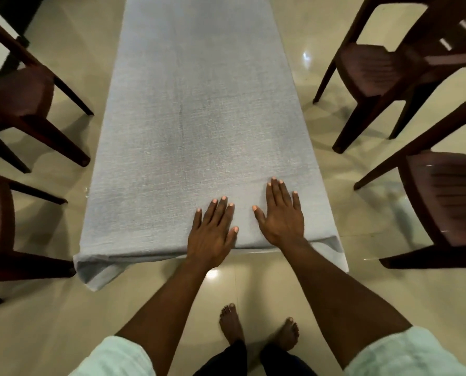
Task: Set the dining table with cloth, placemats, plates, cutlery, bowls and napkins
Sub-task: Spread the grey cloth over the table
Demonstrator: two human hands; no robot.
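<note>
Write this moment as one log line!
step: smoothing cloth | left hand: flat on cloth | right hand: flat on cloth | placemats: none visible

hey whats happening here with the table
A person stands at the near end of a long table, with the left hand and the right hand lying flat, fingers straight, on a light grey tablecloth that already covers the top. The cloth hangs over the near edge, bunched at the near left corner. Dark brown chairs stand on both sides. No placemats, plates, cutlery, bowls or napkins are in view.
</note>
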